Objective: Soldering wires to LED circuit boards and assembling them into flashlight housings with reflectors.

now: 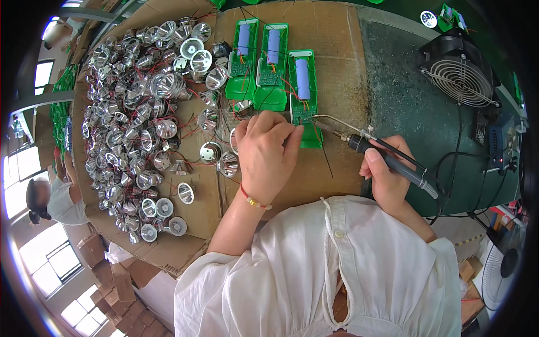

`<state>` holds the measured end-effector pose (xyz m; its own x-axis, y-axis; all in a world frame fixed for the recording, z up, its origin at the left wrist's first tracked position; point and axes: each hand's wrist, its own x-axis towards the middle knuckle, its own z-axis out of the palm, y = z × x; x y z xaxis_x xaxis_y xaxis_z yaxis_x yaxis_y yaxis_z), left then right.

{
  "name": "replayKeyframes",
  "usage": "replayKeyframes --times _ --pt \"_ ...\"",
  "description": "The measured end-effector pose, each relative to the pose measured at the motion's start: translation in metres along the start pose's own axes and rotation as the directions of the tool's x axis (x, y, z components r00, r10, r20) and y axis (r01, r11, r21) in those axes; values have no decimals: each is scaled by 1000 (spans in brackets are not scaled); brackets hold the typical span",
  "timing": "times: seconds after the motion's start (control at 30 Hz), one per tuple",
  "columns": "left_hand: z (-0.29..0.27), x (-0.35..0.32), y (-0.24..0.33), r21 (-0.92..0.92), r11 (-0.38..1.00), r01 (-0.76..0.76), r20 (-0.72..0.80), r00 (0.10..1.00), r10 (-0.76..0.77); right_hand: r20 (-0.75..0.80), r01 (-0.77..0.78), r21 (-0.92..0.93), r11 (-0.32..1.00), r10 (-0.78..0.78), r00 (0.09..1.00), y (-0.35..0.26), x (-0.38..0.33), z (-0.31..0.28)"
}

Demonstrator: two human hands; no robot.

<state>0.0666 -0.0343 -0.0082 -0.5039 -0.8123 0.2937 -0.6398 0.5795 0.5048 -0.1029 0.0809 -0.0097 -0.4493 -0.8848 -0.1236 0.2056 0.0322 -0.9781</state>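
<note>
My right hand grips a soldering iron with a thin metal feed tube beside it. The tip of that tube reaches the small green circuit board in the nearest green plastic housing. A purple cylindrical battery lies in the same housing, above the board. My left hand is closed just left of the board, its thumb and fingers pressed together by the housing's edge; what they hold is hidden. Thin red and black wires run close to its fingers. Beyond it, a shiny reflector cup is partly covered.
Two more green housings with batteries lie farther back. A heap of silvery reflector cups with wires covers the left of the cardboard. At right stand a black fan with a wire grille and a control box with cables.
</note>
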Motion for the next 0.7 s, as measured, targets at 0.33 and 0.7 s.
replayKeyframes --times 0.33,0.7 --pt "-2 4 0 -3 1000 1 91 996 -1 -22 -22 -51 998 21 1000 2 2 3" --pt "-1 6 0 -35 999 20 98 995 -16 -75 11 22 1000 -10 997 -3 0 3"
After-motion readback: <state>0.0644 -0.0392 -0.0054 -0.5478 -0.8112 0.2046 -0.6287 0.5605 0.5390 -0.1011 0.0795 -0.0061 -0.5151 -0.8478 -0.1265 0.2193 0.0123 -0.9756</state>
